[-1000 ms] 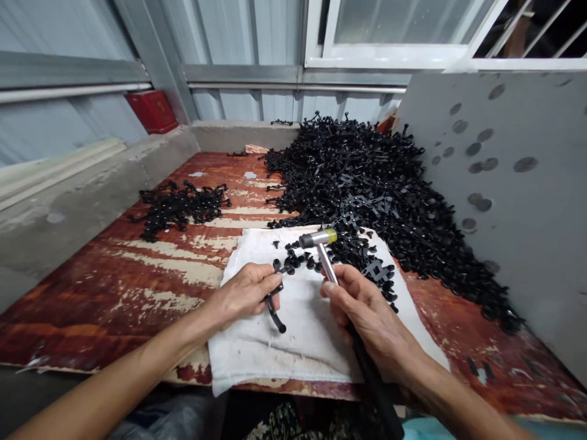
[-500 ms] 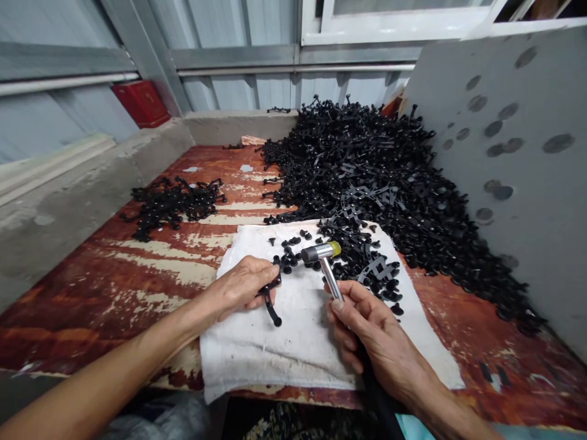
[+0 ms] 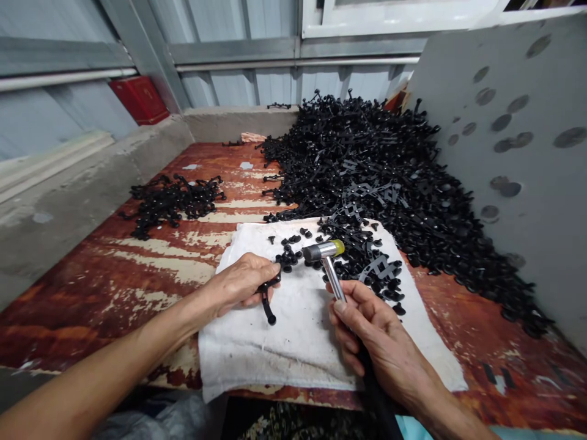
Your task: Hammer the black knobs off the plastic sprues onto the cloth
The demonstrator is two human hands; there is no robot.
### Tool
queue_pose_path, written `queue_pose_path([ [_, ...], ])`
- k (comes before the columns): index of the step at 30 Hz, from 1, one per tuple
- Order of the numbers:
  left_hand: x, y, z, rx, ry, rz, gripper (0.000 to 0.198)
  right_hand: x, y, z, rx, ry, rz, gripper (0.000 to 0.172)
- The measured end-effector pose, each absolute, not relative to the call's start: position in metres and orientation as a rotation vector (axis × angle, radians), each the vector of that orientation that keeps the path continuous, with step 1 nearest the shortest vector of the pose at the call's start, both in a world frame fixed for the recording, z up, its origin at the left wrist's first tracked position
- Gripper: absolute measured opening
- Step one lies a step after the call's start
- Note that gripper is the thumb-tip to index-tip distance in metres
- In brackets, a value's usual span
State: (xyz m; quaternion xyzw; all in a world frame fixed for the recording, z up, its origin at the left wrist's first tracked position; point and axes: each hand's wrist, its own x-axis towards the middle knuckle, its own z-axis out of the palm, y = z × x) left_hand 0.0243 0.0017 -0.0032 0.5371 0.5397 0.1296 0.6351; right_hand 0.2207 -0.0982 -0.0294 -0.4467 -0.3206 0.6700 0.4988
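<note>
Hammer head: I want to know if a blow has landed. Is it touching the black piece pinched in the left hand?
Apart. The head view shows the hammer head over loose black bits, with white cloth visible between it and the black piece in the left hand.

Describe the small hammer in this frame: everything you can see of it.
The hammer is small, with a shiny metal barrel head lying crosswise: one end is capped in yellow, the other looks dark. A slim bright metal shaft runs down into a black grip, mostly hidden inside the right hand, which is closed around it. The head sits low over the white cloth, beside loose black pieces; whether it touches them I cannot tell.
</note>
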Motion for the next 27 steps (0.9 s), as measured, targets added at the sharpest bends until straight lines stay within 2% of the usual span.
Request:
queue_pose_path([
  [5, 0.021, 0.002, -0.003, 1.286, 1.247, 0.299, 0.037, 0.221, -0.101, -0.028, -1.110, -0.828, 1.616, 0.026],
  [8, 0.020, 0.003, -0.002, 1.325, 1.279, 0.277, 0.035, 0.226, -0.100, -0.023, -1.235, -1.059, 1.550, 0.025],
  [10, 0.021, 0.004, -0.001, 1.343, 1.296, 0.261, 0.034, 0.230, -0.097, -0.018, -1.339, -1.381, 1.307, 0.030],
  [12, 0.023, 0.005, -0.001, 1.352, 1.314, 0.253, 0.033, 0.234, -0.090, -0.014, -1.339, -1.696, 0.914, 0.039],
  [16, 0.023, 0.005, -0.002, 1.322, 1.307, 0.242, 0.032, 0.240, -0.075, -0.010, -1.208, -1.992, 0.320, 0.051],
  [21, 0.021, 0.004, -0.005, 1.323, 1.261, 0.258, 0.034, 0.242, -0.069, -0.013, -1.295, -2.257, 0.141, 0.056],
  [27, 0.022, 0.004, -0.003, 1.322, 1.270, 0.247, 0.033, 0.241, -0.073, -0.010, -1.282, -2.188, 0.051, 0.057],
])
